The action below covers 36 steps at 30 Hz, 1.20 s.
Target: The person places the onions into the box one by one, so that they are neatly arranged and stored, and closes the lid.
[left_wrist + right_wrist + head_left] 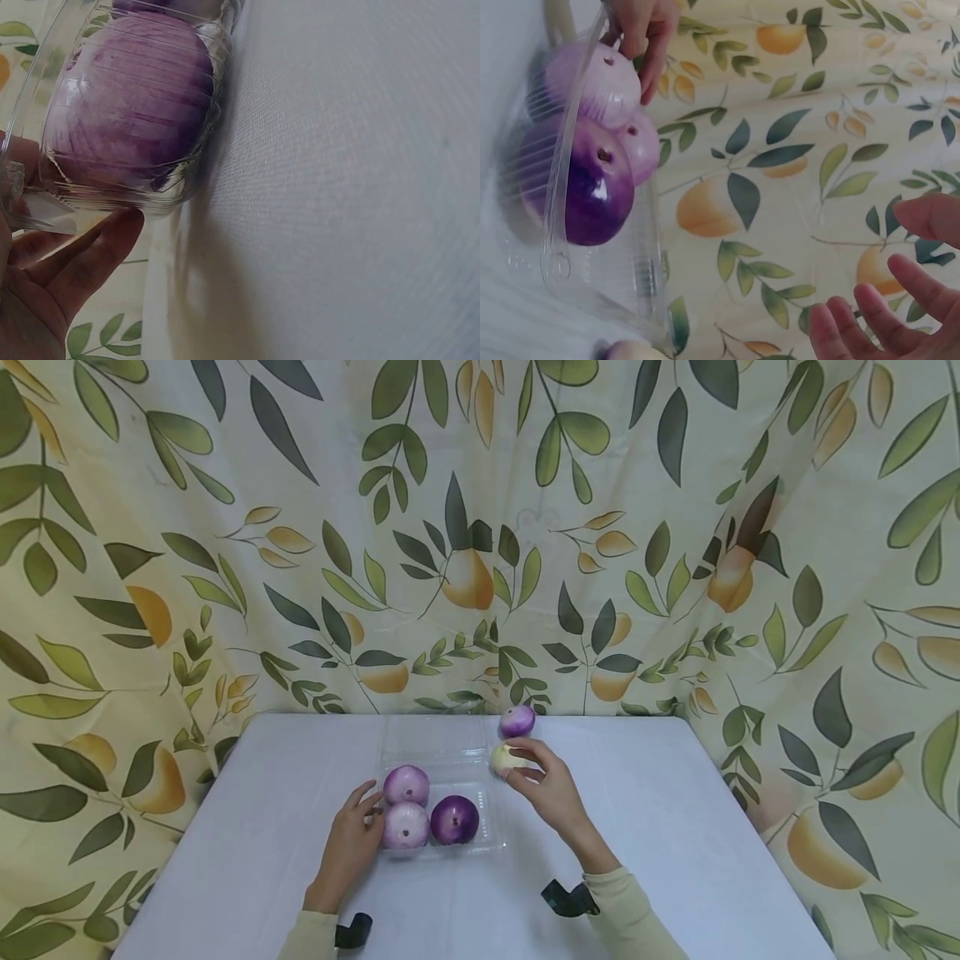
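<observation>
A fruit-and-leaf print cloth (468, 656) hangs behind the white table (637, 810). At lower centre of the head view, a clear plastic box (491, 827) holds three purple onions (454, 820); the left hand (349, 835) is at its left edge (whether it pinches the rim, I can't tell). Right of centre, the right hand (551, 785), thumb and fingers apart, is by a pale onion (499, 762), another purple one (517, 722) just above.

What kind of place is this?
Probably a simple indoor filming or demonstration setup, though I can't be sure: leaf-and-fruit-print fabric hangs behind a white-covered table, and purple onions sit in a clear container there.
</observation>
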### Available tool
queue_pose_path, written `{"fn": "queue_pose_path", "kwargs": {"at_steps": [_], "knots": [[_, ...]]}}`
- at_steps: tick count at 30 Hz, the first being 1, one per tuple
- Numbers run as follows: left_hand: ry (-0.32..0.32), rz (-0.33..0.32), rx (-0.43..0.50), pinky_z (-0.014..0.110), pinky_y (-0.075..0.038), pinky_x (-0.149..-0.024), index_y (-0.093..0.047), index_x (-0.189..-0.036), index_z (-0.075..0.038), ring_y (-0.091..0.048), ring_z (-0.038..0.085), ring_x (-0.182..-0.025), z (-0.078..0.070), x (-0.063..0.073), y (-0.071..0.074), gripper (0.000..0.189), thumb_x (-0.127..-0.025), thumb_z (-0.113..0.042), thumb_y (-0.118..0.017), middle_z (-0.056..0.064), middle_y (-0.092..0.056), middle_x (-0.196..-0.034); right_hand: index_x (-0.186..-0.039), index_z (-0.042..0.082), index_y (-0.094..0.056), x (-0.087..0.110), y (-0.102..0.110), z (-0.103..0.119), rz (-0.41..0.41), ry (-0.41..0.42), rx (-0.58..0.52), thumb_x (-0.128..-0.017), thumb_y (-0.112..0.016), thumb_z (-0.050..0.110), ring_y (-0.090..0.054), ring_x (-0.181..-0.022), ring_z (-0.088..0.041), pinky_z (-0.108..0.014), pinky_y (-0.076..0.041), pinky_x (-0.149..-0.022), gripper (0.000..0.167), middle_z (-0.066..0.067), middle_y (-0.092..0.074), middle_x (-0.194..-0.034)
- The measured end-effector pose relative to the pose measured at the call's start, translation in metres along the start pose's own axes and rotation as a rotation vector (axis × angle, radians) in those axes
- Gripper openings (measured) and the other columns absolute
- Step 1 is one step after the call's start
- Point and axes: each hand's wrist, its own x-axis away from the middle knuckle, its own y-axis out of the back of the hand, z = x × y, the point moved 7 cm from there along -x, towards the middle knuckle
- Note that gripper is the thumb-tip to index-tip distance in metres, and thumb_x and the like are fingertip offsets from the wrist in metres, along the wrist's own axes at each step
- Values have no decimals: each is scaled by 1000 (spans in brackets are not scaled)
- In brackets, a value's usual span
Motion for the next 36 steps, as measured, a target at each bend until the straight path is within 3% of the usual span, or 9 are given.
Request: {"fn": "queue_pose_path", "kwargs": {"at_steps": [10, 21, 30, 36], "knots": [[-21, -25, -19, 38, -61, -74, -68, -117, 7, -72, 25, -92, 0, 0, 2, 33, -85, 3, -61, 18, -57, -137, -131, 9, -57, -5, 16, -15, -87, -32, -10, -87, -72, 11, -56, -126, -30, -29, -54, -98, 47, -12, -56, -136], [-36, -38, -30, 36, -61, -73, -68, -116, 7, -73, 25, -91, 1, 0, 0, 33, -84, 4, -62, 17, -58, -136, -134, 11, -55, -8, 27, -36, -141, -112, -43, -89, -71, 14, -54, -129, -30, -48, -47, -106, 48, -10, -51, -142], [-6, -9, -5, 38, -61, -77, -67, -119, 5, -72, 23, -95, 0, 1, 1, 33, -86, 0, -61, 15, -57, -139, -135, 12, -54, -10, 30, -55, -210, -174, -48, -88, -70, 12, -52, -129, -32, -47, -47, -105, 49, -9, -47, -144], [-27, -30, -4, 35, -60, -72, -68, -117, 6, -72, 23, -92, -1, 1, 1, 34, -84, 2, -62, 16, -57, -137, -137, 14, -52, -10, 32, -73, -238, -227, -42, -89, -68, 13, -50, -132, -32, -48, -48, -103, 50, -10, -42, -147]]}}
